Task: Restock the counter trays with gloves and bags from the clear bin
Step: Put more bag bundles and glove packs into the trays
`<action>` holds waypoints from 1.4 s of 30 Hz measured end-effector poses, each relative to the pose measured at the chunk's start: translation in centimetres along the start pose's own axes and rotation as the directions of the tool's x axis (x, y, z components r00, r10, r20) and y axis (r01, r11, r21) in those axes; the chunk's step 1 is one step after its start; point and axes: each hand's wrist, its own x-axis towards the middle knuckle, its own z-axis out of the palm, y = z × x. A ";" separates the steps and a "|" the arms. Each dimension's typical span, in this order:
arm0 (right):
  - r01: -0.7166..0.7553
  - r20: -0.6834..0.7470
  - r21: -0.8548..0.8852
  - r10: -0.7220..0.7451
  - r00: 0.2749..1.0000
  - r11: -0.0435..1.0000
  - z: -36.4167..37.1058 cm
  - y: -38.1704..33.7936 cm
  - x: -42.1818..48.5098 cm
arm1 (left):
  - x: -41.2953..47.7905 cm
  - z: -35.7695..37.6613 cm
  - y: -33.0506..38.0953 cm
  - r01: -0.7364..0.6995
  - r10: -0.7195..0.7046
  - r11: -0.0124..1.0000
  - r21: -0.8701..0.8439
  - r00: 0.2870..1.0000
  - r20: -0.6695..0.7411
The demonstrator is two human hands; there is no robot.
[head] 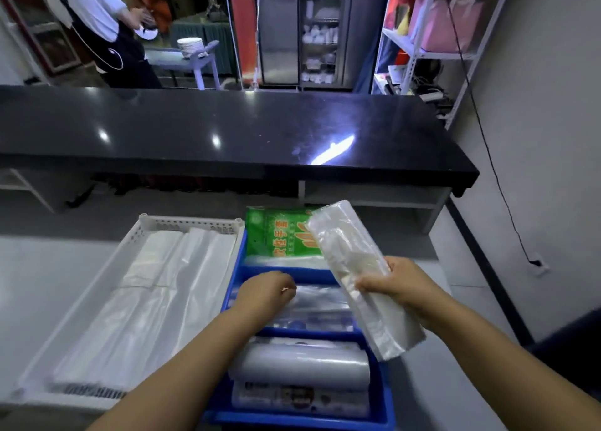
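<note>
Right hand [401, 286]: fingers [367, 282] curled round a clear packet of plastic film [357, 278], thumb on its upper face; the packet is held tilted above the right side of the blue tray [382, 395], its lower end past that tray's right rim.
Left hand [268, 289]: fingers bent inward, almost closed, resting on clear packets [320, 307] in the blue tray's middle compartment; whether they pinch anything cannot be told.
Blue tray: sits on the grey desk [48, 268] near its front edge; far compartment holds a green packet [276, 235], near compartment holds rolls of clear bags [299, 364].
White tray [192, 224]: just beside the blue tray's left rim, lined with flat white bags [146, 304].
Open room: bare desk lies left of the white tray and right of the blue tray; a black counter [227, 131] stands beyond the desk's far edge.
</note>
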 end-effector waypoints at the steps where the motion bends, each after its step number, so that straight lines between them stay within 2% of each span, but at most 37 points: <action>1: -0.012 -0.014 -0.002 0.012 1.000 1.000 -0.5 0.2 0.0 | 0.3 0.5 0.0 -0.053 0.049 0.992 0.111 0.998 0.039; 4: -0.038 -0.037 -0.004 0.038 0.999 0.999 -1.6 0.7 -0.2 | 1.1 1.2 0.4 -0.119 0.091 0.949 0.293 0.990 0.107; 14: -0.052 -0.127 -0.003 0.052 0.991 0.999 -1.7 0.4 1.5 | 2.4 2.5 0.1 -0.172 0.116 0.884 0.434 0.981 0.152; 17: -0.015 -0.136 -0.055 0.008 0.991 0.998 -1.2 -0.3 2.3 | 2.2 2.3 0.0 -0.182 0.132 0.911 0.371 0.979 0.158; 22: 0.053 -0.101 -0.170 -0.071 0.992 0.984 0.0 -2.1 3.5 | 1.9 1.4 -0.6 -0.080 0.064 0.994 0.075 0.978 0.198; 25: 0.089 -0.077 -0.275 -0.114 0.990 0.957 1.1 -3.6 4.3 | 1.8 0.8 -0.8 -0.094 0.073 0.992 0.087 0.973 0.221; 28: 0.154 -0.042 -0.527 -0.207 0.977 0.836 2.6 -5.0 4.7 | 0.9 0.4 -0.7 -0.145 0.130 0.988 0.062 0.972 0.198; 31: 0.248 0.065 -0.770 -0.314 0.947 0.589 4.1 -5.5 5.3 | -0.4 0.1 -1.1 -0.150 0.148 0.989 -0.007 0.970 0.191; 33: 0.285 0.135 -0.850 -0.339 0.931 0.444 5.3 -5.0 5.8 | -1.1 0.2 -1.5 -0.144 0.148 0.989 -0.037 0.970 0.193; 35: 0.301 0.187 -0.889 -0.325 0.927 0.345 6.7 -4.0 6.1 | -1.8 0.2 -1.8 -0.128 0.141 0.988 -0.080 0.974 0.177; 38: 0.329 0.249 -0.901 -0.285 0.925 0.282 8.6 -2.6 6.3 | -2.7 0.0 -2.0 -0.156 0.171 0.983 -0.094 0.971 0.169; 42: 0.340 0.280 -0.889 -0.223 0.934 0.307 9.2 -1.7 7.1 | -3.4 0.1 -1.9 -0.220 0.219 0.975 -0.015 0.956 0.195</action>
